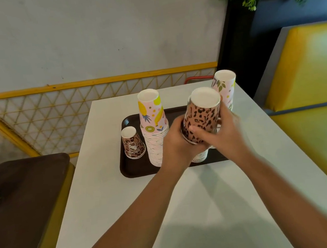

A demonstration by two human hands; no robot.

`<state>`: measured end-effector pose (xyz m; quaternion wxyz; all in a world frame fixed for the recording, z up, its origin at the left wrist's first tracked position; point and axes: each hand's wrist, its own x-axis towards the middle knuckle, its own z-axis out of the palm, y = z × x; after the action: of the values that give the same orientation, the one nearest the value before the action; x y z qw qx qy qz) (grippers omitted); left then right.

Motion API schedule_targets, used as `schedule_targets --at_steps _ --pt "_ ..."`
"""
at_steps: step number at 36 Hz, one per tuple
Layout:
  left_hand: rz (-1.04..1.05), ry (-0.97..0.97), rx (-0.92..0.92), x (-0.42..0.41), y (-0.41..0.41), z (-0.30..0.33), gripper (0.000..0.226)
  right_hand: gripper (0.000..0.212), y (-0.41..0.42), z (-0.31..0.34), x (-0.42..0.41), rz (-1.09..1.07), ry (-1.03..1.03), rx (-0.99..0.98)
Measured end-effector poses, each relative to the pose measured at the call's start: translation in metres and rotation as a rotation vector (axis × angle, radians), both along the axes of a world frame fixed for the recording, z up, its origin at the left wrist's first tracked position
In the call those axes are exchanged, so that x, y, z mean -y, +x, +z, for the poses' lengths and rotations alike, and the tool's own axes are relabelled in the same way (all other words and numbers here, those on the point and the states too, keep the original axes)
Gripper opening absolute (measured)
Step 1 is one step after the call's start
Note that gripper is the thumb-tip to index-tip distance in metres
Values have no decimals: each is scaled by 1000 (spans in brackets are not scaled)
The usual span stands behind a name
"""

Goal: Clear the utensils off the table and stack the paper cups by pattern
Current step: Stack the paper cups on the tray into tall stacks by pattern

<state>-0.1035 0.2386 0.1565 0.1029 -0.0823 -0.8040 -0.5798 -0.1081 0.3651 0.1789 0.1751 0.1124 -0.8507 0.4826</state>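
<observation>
While your left hand and right hand both grip the leopard cup mid-frame, it sits tilted over the black tray.

Lighting's pretty soft and even here, kinda daylight-ish, brightest on the yellow seat at right where the color washes out a bit. The arms throw faint, fuzzy shadows across the white table toward the bottom. Right hand is smeared with motion blur, the rest is reasonably sharp. Wide-angle lens bends the yellow railing and the table edges, and the corners go soft.
</observation>
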Motion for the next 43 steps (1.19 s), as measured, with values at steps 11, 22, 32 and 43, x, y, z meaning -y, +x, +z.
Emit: schedule_targets --at_steps 11,22,32,43 --pt "70 321 -13 -9 -27 52 53 61 -46 50 -12 -163 -203 -151" --pt "163 272 196 -37 -54 7 56 76 -79 -9 -11 -147 -84 -28" --pt "146 228 203 -43 -47 -11 38 82 -69 -39 -10 -136 85 6" --pt "375 214 -101 -3 -1 -1 34 78 -30 -11 28 -126 -131 -286"
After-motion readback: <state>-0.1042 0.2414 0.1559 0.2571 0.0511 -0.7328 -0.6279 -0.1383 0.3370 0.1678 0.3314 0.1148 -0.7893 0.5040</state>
